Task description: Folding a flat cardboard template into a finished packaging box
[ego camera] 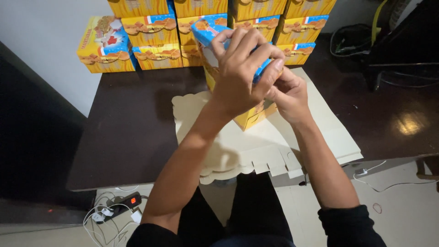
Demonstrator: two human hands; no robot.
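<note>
A dark brown table [132, 132] fills most of the view, pushed against a pale wall. Along its far edge stands a stack of finished boxes [151, 43], yellow and blue, several rows high and reaching from the left to past the middle. In front of the person, near the table's front edge, lies a pile of flat cream cardboard sheets [329, 132], unfolded, with scalloped edges on the left and small tabs hanging over the edge.

Above that pile, held off the table, is the one box [250, 116] being handled. It is yellow below and blue on top, tilted, its long axis running from the lower right up to the upper left, away from the person. It sits directly between the two hands, in the middle of the view, just in front of the stack.

The left hand [242, 68] wraps over the box's upper blue end, fingers curled and closed on it from above. The right hand [289, 93] presses against the box's right side, just under the left fingertips; both hands are clamped on the box and touch each other. The left hand covers more of it and lies higher.

On the floor below lies a power strip [124, 203] with white cables.
</note>
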